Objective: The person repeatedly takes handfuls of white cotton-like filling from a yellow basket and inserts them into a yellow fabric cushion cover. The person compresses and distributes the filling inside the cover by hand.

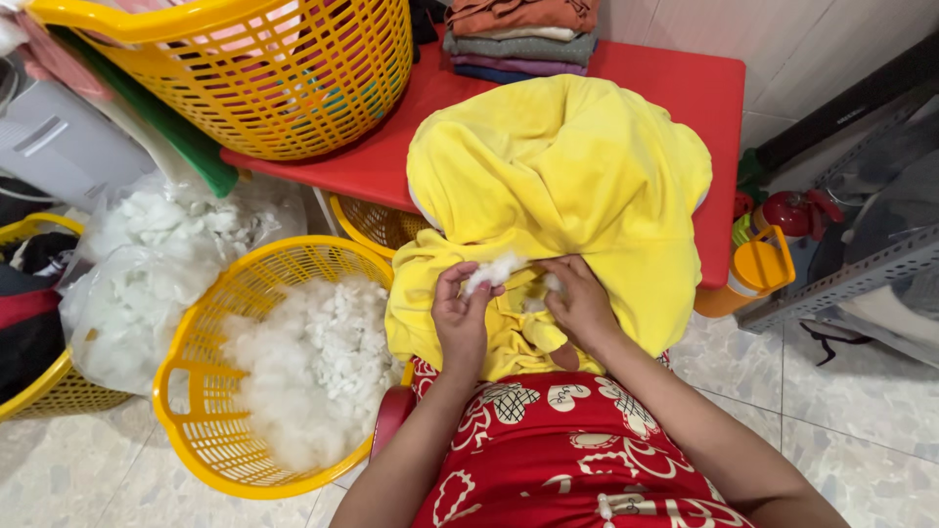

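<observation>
Fingers [468, 284] of the left hand [460, 318] pinch a small tuft of white stuffing [492, 269], grasping it just above the yellow plush cover [558, 186]. Beside it, the right hand [582, 303] has its fingers curled into the folds of the same cover, gripping the fabric near a second bit of white fluff.

From the head view, the yellow plush cover is soft, velvety and limp, largely unfilled. It drapes from the near edge of the red worktop [675, 83] down onto the person's lap, where a red patterned garment [567, 450] shows. Its surface is creased, with a pale lining visible along one rim.

To the left on the floor stands a yellow basket [196, 391] heaped with white stuffing, and further left a clear plastic bag [137, 264] holds more. Far on the worktop sit another yellow basket [323, 108] and a stack of folded cloths [518, 34]. An orange bottle [753, 269] stands to the right.
</observation>
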